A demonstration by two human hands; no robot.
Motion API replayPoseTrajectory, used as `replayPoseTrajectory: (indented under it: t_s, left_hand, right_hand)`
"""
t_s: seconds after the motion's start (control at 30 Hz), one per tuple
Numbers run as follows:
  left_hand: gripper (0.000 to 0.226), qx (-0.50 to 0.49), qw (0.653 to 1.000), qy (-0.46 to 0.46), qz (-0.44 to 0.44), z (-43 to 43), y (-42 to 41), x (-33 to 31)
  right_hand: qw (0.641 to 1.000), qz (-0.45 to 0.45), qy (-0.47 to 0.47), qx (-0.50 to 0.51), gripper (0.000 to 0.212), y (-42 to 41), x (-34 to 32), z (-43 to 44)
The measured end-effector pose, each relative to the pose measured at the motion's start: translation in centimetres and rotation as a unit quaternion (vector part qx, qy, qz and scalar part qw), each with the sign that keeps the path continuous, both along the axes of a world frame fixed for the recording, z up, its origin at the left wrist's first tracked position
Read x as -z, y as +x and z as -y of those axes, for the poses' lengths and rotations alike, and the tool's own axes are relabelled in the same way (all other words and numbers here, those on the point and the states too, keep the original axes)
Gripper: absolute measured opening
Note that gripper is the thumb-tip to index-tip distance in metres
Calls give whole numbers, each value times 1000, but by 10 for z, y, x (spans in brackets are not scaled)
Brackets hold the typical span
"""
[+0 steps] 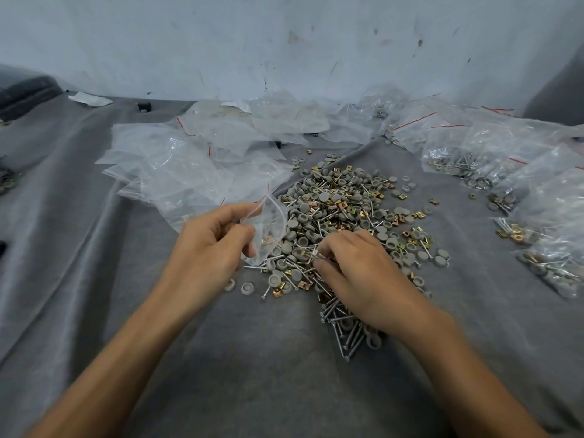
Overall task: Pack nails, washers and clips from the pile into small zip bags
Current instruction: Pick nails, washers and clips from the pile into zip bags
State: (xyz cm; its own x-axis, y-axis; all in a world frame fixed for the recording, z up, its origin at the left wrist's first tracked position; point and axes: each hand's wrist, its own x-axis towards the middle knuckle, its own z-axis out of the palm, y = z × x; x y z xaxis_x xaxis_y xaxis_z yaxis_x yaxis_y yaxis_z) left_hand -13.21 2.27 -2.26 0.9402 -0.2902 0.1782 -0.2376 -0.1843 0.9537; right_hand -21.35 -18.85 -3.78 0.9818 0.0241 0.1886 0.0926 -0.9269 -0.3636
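Observation:
A pile (344, 213) of grey round washers, silver nails and brass clips lies on the grey cloth in the middle. My left hand (208, 248) pinches a small clear zip bag (270, 229) at the pile's left edge, its mouth held up; a brass clip shows inside it. My right hand (360, 276) rests on the near part of the pile, fingers curled, pinching a nail (311, 255) between thumb and fingertips.
Empty zip bags (189, 165) with red strips lie heaped at the back left. Filled bags (518, 172) are spread along the right side. Loose nails (346, 330) lie under my right wrist. A grey wall stands behind; a dark object (25, 90) sits far left.

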Motion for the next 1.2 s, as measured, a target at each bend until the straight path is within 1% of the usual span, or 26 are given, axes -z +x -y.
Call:
replayPoseTrajectory:
  t_s: [0.1,0.23,0.47,0.6,0.7,0.83,0.9,0.97,1.1,1.2]
  left_hand:
    - [33,-2,1000,-1,-6,1,0,1]
    - [33,2,1000,0,-11,1,-1,0]
    - [34,15,1000,17,9,0,-2,1]
    - [30,21,999,29,20,0,-2,3]
    - [33,27,999,31,15,2,-3,6]
    - [30,47,998,50,11,4,-4,13]
    - [29,63,995,69,17,6,-4,16]
    - [28,71,994,79,25,7,-5,17]
    - [27,74,993,82,30,9,-5,17]
    - [28,79,994,70,19,10,-7,15]
  right_hand:
    - [995,17,93,6,11,1,-1,3]
    - [982,48,181,3,7,1,-3,7]
    - [967,72,243,16,9,2,-5,15]
    - [955,69,287,18,10,2,-8,20]
    - [921,65,385,16,14,1,-12,22]
    - [849,44,526,-16,17,-1,-18,18]
    - [821,29,569,-42,18,-2,-19,14]
    - [817,15,574,-54,18,-3,-19,8]
    - [833,-7,551,-52,17,-3,-16,-3]
    - [844,-17,534,-44,19,-3,-15,-8]
